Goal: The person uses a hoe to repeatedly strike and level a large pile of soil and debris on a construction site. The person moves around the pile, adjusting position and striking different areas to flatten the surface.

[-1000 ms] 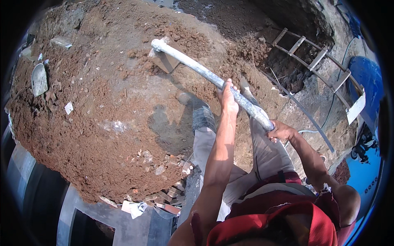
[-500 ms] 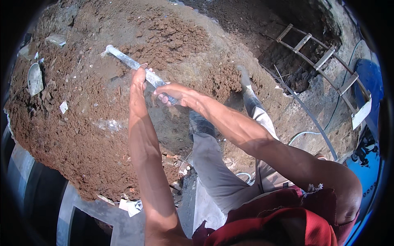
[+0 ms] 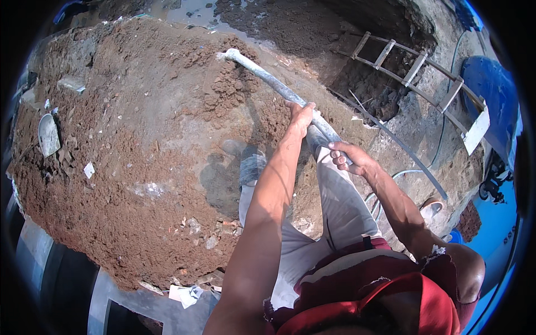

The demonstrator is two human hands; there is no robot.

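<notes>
Both hands are wrapped round the pale, dirt-smeared handle of a hoe (image 3: 273, 84), which slants from far left down to near right. My left hand (image 3: 301, 116) grips it about midway. Lower down, close to my right thigh, my right hand (image 3: 350, 158) is closed round the near end. The hoe's far end rests on loose brown soil clods (image 3: 226, 92), and its blade is hidden from view. Around it spreads a mound of reddish-brown earth (image 3: 123, 184). My boots stand on this dirt, the left one in shadow.
A wooden ladder (image 3: 414, 68) leans in a dug pit at the far right, beside a blue barrel (image 3: 491, 92). A dark bar (image 3: 405, 134) and a thin hose (image 3: 405, 172) lie right of my legs. A pale scoop-like piece (image 3: 48, 135) sits far left. Concrete beams (image 3: 125, 298) border the near left.
Both hands and the hoe have swung to the right, and the hoe's far end has moved right and slightly farther away. Soil clods lie rearranged near it. My view has shifted a little.
</notes>
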